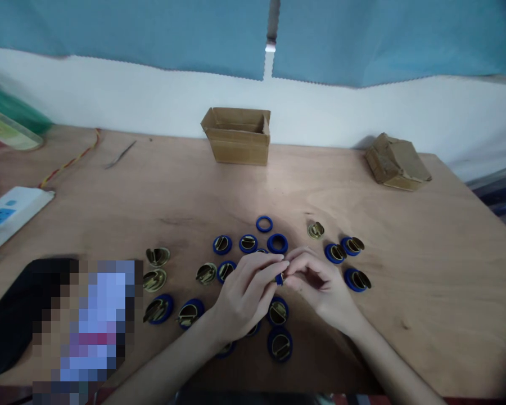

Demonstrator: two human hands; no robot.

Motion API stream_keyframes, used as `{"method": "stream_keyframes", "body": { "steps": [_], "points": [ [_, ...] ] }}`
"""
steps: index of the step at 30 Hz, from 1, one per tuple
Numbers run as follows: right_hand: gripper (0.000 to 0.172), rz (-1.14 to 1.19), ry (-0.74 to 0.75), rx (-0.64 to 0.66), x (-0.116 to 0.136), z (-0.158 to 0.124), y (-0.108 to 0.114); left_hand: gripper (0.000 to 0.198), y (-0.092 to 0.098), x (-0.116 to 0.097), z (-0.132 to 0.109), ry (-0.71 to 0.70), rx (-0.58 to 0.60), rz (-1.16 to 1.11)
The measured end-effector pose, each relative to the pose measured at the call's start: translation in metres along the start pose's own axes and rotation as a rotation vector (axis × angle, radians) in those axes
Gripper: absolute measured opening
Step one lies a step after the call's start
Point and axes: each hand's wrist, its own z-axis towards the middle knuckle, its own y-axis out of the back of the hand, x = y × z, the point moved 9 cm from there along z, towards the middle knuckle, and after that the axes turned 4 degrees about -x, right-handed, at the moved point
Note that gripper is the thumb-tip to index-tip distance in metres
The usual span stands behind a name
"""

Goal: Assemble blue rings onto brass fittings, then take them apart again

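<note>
My left hand (247, 289) and my right hand (320, 284) meet over the middle of the wooden table (362, 191). Their fingertips pinch one small blue ring part (279, 278) between them, and both hands are closed on it. Around the hands lie several brass discs, some fitted with blue rings (248, 243) and some bare (157, 256). Two loose blue rings (264, 224) lie just beyond my fingers. More ringed discs (280, 344) sit under and in front of my wrists.
An open cardboard box (237, 135) stands at the back centre and a closed brown box (397, 161) at the back right. Tweezers (120, 156), a red-yellow wire (69, 162) and a white power strip (12, 211) lie left. A blurred-out patch covers the near left.
</note>
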Motion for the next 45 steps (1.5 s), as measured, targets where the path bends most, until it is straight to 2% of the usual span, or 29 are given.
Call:
{"method": "stream_keyframes", "body": {
  "steps": [8, 14, 18, 22, 28, 32, 35, 40, 45],
  "points": [
    [0.005, -0.045, -0.046, 0.048, -0.004, 0.001, 0.002, 0.043, -0.002, -0.002, 0.000, -0.020, 0.021, -0.008],
    [0.009, -0.031, -0.112, 0.187, -0.012, -0.001, -0.006, 0.044, 0.000, -0.003, 0.001, -0.025, 0.014, -0.016],
    [0.012, -0.037, -0.138, 0.172, -0.015, -0.004, -0.006, 0.044, 0.001, -0.005, 0.002, -0.039, 0.023, -0.050],
    [0.011, -0.138, -0.001, 0.135, -0.004, -0.004, -0.004, 0.046, 0.001, -0.007, 0.002, -0.060, 0.039, -0.065],
    [0.010, -0.399, 0.274, 0.069, 0.018, -0.007, -0.004, 0.057, -0.010, -0.006, 0.002, -0.077, 0.160, 0.067],
    [0.005, -0.592, 0.397, 0.042, 0.028, -0.013, -0.007, 0.052, -0.012, 0.001, 0.001, -0.037, 0.202, 0.044],
    [0.008, -0.699, 0.445, 0.032, 0.032, -0.017, -0.011, 0.047, -0.012, 0.004, 0.000, -0.006, 0.220, -0.004],
    [0.018, -0.854, 0.459, 0.090, 0.030, -0.021, -0.023, 0.031, -0.009, 0.004, 0.001, -0.013, 0.140, -0.032],
    [0.026, -0.919, 0.464, 0.123, 0.026, -0.024, -0.028, 0.024, -0.012, 0.004, 0.003, -0.024, 0.128, -0.037]
  ]
}}
